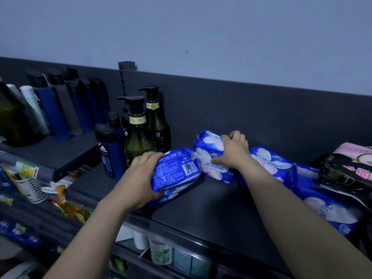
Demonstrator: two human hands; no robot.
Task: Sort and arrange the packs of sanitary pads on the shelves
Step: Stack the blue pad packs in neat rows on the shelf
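On the dark top shelf lie several blue packs of sanitary pads. My left hand grips one blue pack with its printed back and barcode facing up, resting on the shelf. My right hand clasps a second blue pack that stands tilted just behind the first. To the right, another blue pack lies partly under my right forearm, and one more lies near the shelf's right front. A black and pink pack rests on top at the far right.
Dark green pump bottles and a blue shower gel bottle stand left of the packs. More bottles line the adjoining shelf at the left. Lower shelves hold small jars and packets. A dark back panel runs behind.
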